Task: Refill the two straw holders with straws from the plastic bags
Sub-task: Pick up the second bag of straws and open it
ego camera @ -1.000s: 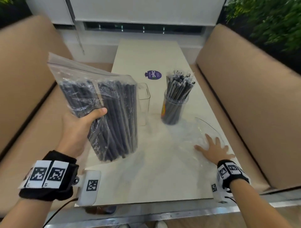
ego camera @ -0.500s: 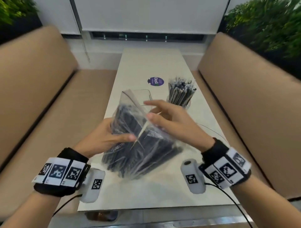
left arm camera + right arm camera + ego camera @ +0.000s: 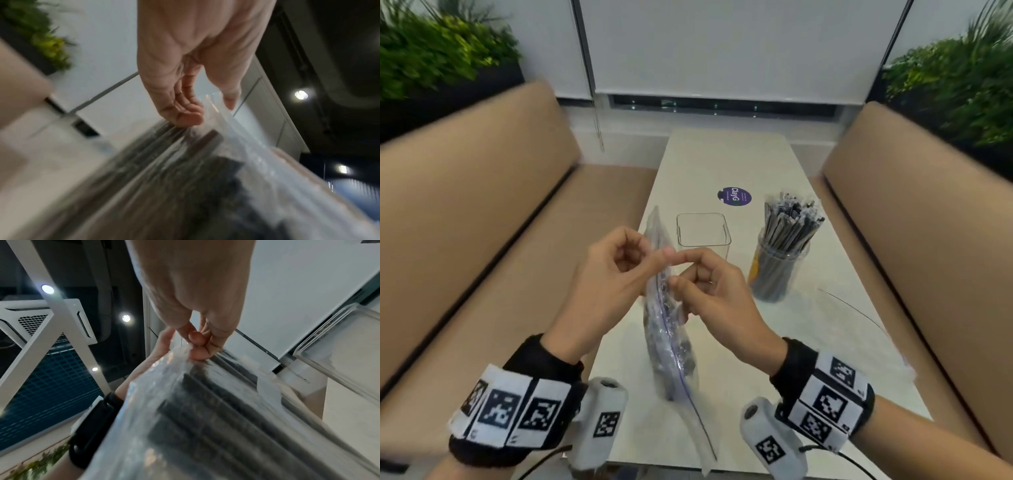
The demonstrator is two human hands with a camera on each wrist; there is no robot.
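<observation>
While upright, bag (image 3: 669, 346) is pinched between left hand (image 3: 607, 284) and right hand (image 3: 717, 294).

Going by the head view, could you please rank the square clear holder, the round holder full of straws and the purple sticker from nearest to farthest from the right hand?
From the right hand:
1. Square clear holder, just beyond the fingers.
2. Round holder full of straws, off to the right.
3. Purple sticker, farther up the table.

A clear zip-top plastic bag (image 3: 667, 329) packed with dark wrapped straws (image 3: 207, 402) stands edge-on, held up above the table (image 3: 722, 161), its zip strip running along the upper edge. Beyond the bag on the table stands a clear square straw holder (image 3: 703, 234), holding nothing. To the right of that holder stands a clear round straw holder (image 3: 777, 270), crammed with dark wrapped straws fanning out above its rim
</observation>
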